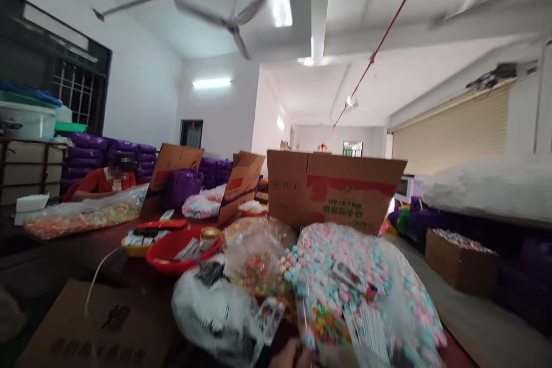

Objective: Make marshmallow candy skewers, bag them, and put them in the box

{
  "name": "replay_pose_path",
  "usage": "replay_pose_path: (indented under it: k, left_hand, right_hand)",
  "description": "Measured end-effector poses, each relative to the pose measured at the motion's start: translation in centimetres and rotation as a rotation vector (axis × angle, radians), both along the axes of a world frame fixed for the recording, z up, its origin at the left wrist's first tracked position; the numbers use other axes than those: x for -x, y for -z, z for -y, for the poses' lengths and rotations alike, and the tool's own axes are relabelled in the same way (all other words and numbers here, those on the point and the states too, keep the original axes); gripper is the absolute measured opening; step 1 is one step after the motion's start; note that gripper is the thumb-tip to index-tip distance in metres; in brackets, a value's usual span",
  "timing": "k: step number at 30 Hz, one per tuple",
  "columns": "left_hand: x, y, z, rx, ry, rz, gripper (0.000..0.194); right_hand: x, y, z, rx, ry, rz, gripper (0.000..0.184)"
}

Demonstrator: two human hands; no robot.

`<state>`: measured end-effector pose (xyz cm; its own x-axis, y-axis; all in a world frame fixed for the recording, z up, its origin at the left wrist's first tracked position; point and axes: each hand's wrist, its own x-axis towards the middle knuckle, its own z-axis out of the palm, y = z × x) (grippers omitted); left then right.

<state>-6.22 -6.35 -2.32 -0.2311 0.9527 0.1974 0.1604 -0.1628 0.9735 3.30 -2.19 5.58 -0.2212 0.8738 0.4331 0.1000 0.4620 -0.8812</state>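
At the bottom edge, part of a hand shows, seemingly my right hand (290, 355). It is right beside a clear bag of small colourful candies (325, 325), and most of its fingers are cut off by the frame. A blurred skin-toned shape at the far left edge may be my left hand (9, 315); no fingers can be made out. A big clear bag of pink, blue and white candies (362, 259) lies to the right, with white sticks (371, 330) on it. Left of the hand is a clear bag of small white packets (215, 310).
A red basin (166, 256) and a yellow bowl (131, 246) stand left of centre. Open cardboard boxes (284, 190) rise behind the bags. A co-worker in an orange top (95, 183) sits at the far left, behind a long bag of candies (90, 215). A carton (56, 328) is at lower left.
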Motion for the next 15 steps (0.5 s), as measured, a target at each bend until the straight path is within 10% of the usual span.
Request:
replay_pose_path:
  k: [3, 5, 15]
  left_hand:
    - [0.0, -0.1, 2.3, -0.121, 0.096, -0.372, 0.026]
    - [0.0, -0.8, 2.9, -0.172, 0.104, -0.599, 0.032]
    - [-1.8, 0.0, 1.5, -0.368, -0.102, -0.999, 0.022]
  right_hand:
    - [-2.4, 7.4, 5.7, 0.288, 0.002, -0.014, 0.044]
    - [-3.7, 9.3, 8.4, 0.452, -0.026, -0.172, 0.055]
    - [-5.7, 9.5, 7.6, 0.53, 0.012, -0.333, 0.041]
